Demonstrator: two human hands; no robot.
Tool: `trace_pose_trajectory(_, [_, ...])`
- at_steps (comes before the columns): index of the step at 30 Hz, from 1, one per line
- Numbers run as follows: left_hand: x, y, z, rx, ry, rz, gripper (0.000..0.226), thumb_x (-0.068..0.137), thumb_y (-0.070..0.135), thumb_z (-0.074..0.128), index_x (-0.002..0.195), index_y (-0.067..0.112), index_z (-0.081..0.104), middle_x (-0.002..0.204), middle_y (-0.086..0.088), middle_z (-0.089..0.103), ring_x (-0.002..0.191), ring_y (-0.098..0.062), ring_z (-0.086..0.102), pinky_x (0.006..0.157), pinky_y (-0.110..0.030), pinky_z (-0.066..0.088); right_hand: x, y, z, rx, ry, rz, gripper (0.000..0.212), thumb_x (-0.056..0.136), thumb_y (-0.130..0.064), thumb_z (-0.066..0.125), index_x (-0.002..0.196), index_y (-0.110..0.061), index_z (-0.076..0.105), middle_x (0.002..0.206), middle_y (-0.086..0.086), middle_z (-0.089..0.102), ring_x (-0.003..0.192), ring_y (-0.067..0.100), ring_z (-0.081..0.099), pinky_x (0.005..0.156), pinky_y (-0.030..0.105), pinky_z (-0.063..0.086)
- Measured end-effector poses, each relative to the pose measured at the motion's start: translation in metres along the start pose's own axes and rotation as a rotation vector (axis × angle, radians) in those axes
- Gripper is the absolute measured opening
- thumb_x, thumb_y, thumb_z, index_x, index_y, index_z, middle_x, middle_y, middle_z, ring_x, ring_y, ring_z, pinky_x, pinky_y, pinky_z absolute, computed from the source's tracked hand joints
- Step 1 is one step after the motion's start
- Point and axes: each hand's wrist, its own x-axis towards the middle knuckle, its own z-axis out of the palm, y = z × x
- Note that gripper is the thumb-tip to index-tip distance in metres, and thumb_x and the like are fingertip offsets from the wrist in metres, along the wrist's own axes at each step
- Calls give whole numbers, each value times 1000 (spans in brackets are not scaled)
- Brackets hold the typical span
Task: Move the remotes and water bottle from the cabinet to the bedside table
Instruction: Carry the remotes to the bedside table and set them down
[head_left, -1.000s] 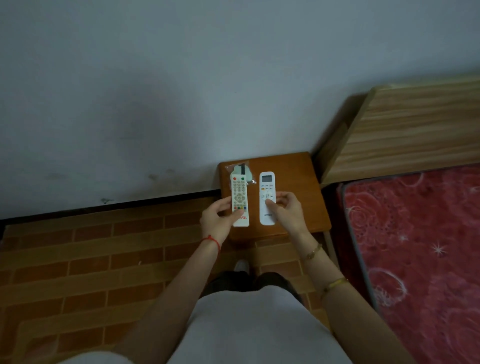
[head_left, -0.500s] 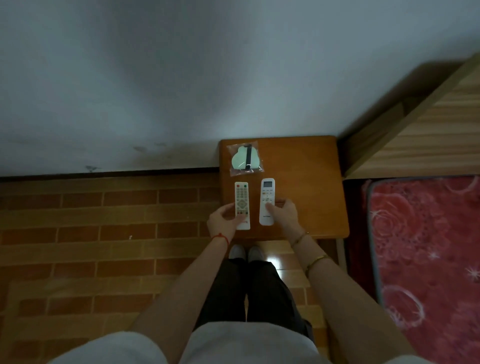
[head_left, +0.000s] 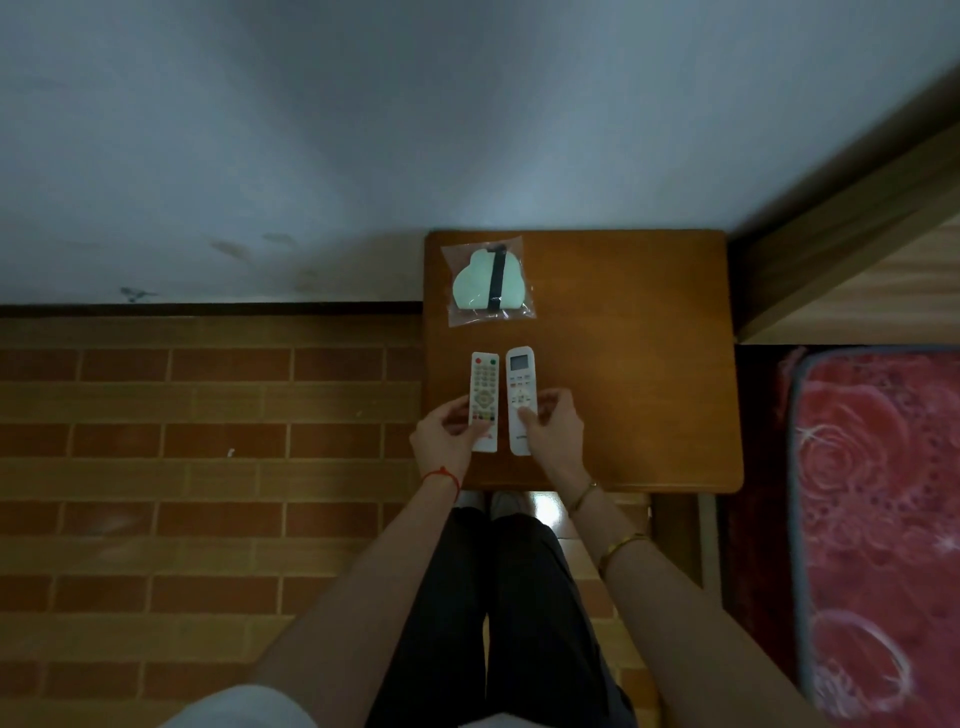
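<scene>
Both remotes now lie flat on the bedside table (head_left: 649, 364), lower-left part of its top, near mid-frame; 1 s ago we held them tilted above it, w/ the table small & far. Since then we've closed in and the top fills centre-right of the frame.

Left hand (head_left: 441, 436) has thumb & fingers curled round the lower end of the button remote (head_left: 484, 387), pinching it. Right hand (head_left: 553, 431) does the same on the display remote (head_left: 520, 384), thumb on its face, fingers curled at its right edge. The two lie side by side, parallel, just apart, long axis running up-frame. Neither grip is let go yet, as far as we can tell.

Above them, toward the wall, sits a clear bag (head_left: 488, 283) w/ a pale green item inside, well clear of the remotes.

Our read: the remote part is basically done; what's left is to open both hands & pull back w/o nudging them. Water bottle isn't in frame anywhere, so we judge it's still to be fetched from the cabinet, also out of view. Free room shows on the right half of the table top for it.

Bed w/ red cover (head_left: 883, 519) at right edge; brick-pattern floor (head_left: 208, 467) at left.
</scene>
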Motion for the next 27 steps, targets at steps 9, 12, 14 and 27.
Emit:
trace_pose_trajectory(9, [8, -15, 14, 36, 31, 65, 46, 75, 20, 81, 118, 20, 67, 103, 2, 72, 82, -5, 69, 68, -16, 56, 9, 12, 15, -7, 39, -62, 31, 88, -10, 68, 114, -10, 50, 117, 11, 61, 106, 23, 64, 74, 24, 55])
trace_pose_trajectory(12, [11, -20, 16, 95, 36, 97, 46, 76, 21, 80, 120, 21, 66, 104, 5, 71, 85, -4, 67, 72, -17, 55, 11, 14, 18, -43, 37, -89, 29, 87, -11, 69, 107, -17, 48, 117, 10, 61, 108, 24, 63, 80, 31, 59])
trace_pose_trajectory(14, [12, -22, 16, 131, 43, 120, 45, 77, 20, 78, 120, 21, 65, 105, 4, 70, 87, -5, 65, 74, -18, 54, 12, 15, 19, -62, 36, -101, 30, 88, -12, 69, 104, -21, 46, 115, 9, 61, 108, 25, 63, 83, 39, 60])
trace_pose_trajectory(27, [9, -23, 4, 375, -87, 248, 57, 85, 33, 70, 138, 25, 50, 115, 0, 61, 88, -10, 61, 76, -27, 55, 1, 15, 12, -209, 21, -212, 32, 94, -10, 58, 125, -7, 52, 123, 10, 56, 111, 23, 58, 86, 27, 52])
